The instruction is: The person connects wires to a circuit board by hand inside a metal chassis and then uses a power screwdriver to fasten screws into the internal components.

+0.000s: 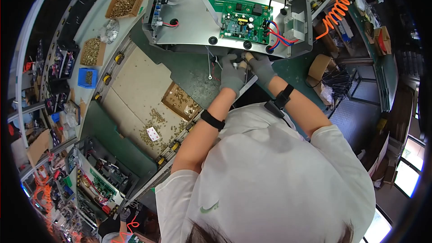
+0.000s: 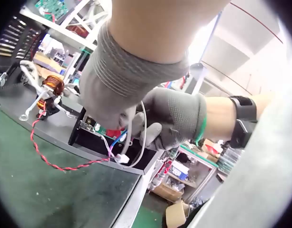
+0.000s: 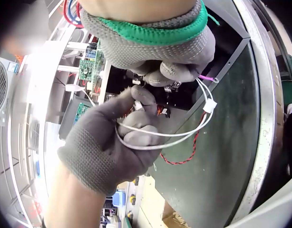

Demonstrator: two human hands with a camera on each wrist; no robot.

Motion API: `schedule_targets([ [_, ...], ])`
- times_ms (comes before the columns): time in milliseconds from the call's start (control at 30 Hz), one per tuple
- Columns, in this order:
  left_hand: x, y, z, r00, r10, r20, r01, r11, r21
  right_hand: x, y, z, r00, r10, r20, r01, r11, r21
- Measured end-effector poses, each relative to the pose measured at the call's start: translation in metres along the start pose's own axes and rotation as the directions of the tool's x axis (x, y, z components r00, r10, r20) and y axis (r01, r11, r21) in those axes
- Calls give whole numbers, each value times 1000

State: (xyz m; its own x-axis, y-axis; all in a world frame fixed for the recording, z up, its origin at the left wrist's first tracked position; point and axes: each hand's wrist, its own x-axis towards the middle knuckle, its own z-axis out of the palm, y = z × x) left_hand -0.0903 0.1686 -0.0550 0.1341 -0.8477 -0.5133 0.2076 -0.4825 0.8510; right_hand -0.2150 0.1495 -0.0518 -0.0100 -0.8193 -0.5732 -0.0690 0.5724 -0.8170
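Note:
Both gloved hands meet at the near edge of an open metal chassis (image 1: 189,22) that carries a green circuit board (image 1: 228,28). My left hand (image 3: 108,147) pinches a small white connector (image 3: 138,106) between thumb and fingers. From it, white wires (image 3: 177,137) loop across to my right hand (image 3: 160,52), whose curled fingers grip them close to the dark case interior. A white tag (image 3: 209,105) sits on the loop, beside a purple lead (image 3: 206,77). A red-black twisted wire (image 2: 56,165) trails over the green worktop, near a copper coil (image 2: 54,84) with ring terminals.
A cardboard tray of brass parts (image 1: 173,100) lies left of my arms, with loose parts (image 1: 153,118) scattered beside it. Farther left are a blue bin (image 1: 87,78) and boxes of small parts (image 1: 126,2). An orange coiled hose (image 1: 337,11) hangs at right, above a carton (image 1: 320,68).

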Motion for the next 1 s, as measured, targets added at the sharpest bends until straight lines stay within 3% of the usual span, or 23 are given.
schedule_targets([
  [33, -12, 14, -4, 955, 254, 152, -296, 830, 473, 4, 9, 1, 990, -136, -36, 134, 988, -71],
  [67, -21, 25, -6, 836, 375, 401, -533, 380, 756, 1, 10, 5, 961, -270, -65, 258, 955, -146],
  [100, -22, 25, -5, 836, 370, 405, -534, 381, 755, -2, 9, 6, 962, -266, -69, 254, 956, -145],
  [167, -17, 28, -1, 853, 249, 458, -482, 42, 875, -7, 2, 7, 955, -268, -131, 207, 912, -355],
  [200, -12, 29, -1, 848, 251, 466, -490, 37, 871, 0, 11, 5, 918, -379, -115, 287, 837, -466],
  [233, -7, 29, -3, 831, 248, 497, -501, -52, 864, 1, 13, 4, 916, -381, -124, 286, 839, -463],
  [300, 3, 28, -8, 811, 240, 534, -515, -143, 845, 3, 13, 5, 964, -243, -107, 177, 889, -423],
  [367, 10, 26, -14, 745, 380, 548, -608, 47, 793, 0, 9, 2, 984, -149, -95, 106, 927, -361],
  [400, 17, 26, -19, 746, 374, 551, -609, 51, 791, -1, 5, 0, 996, -56, -68, 33, 952, -304],
  [433, 25, 28, -26, 895, -41, 444, -281, 721, 633, -4, 2, 0, 996, -55, -71, 31, 952, -306],
  [467, 28, 30, -28, 721, -450, 527, 363, 893, 265, -7, -2, -1, 999, 21, -46, -27, 991, -135],
  [500, 26, 29, -28, 721, -446, 530, 362, 895, 261, -9, -4, -2, 996, 92, -8, -91, 995, 39],
  [533, 21, 28, -29, 746, -496, 444, 493, 860, 131, -8, -2, -2, 996, 90, -10, -89, 995, 36],
  [567, 17, 26, -31, 751, -555, 358, 598, 801, -13, -7, 2, -2, 993, 110, 39, -116, 968, 223],
  [600, 21, 19, -38, 770, -577, 273, 601, 799, -3, -6, 7, -2, 988, 120, 92, -147, 905, 400],
  [700, 21, 17, -70, 773, -615, 155, 626, 779, -36, -3, 11, -10, 974, 66, 218, -174, 833, 524],
  [767, 7, 24, -89, 802, -573, 167, 588, 807, -51, -6, 8, -11, 970, 61, 234, -179, 832, 525],
  [800, -2, 30, -97, 886, -341, 314, 385, 919, -86, -8, 6, -11, 968, 56, 244, -182, 828, 531],
  [833, -9, 33, -105, 894, -81, 440, 164, 974, -153, -9, 5, -11, 966, 57, 252, -187, 829, 528],
  [867, -14, 34, -112, 899, -80, 431, 162, 974, -156, -8, 3, -10, 962, 72, 264, -209, 816, 539],
  [933, -24, 35, -123, 880, 169, 444, -170, 985, -37, -8, -2, -9, 958, 89, 271, -225, 820, 527],
  [967, -29, 36, -122, 881, 172, 442, -173, 984, -38, -7, -3, -6, 958, 86, 275, -225, 821, 525],
  [1000, -38, 37, -116, 835, 313, 452, -298, 949, -105, -5, -4, -3, 968, 98, 233, -201, 856, 476],
])
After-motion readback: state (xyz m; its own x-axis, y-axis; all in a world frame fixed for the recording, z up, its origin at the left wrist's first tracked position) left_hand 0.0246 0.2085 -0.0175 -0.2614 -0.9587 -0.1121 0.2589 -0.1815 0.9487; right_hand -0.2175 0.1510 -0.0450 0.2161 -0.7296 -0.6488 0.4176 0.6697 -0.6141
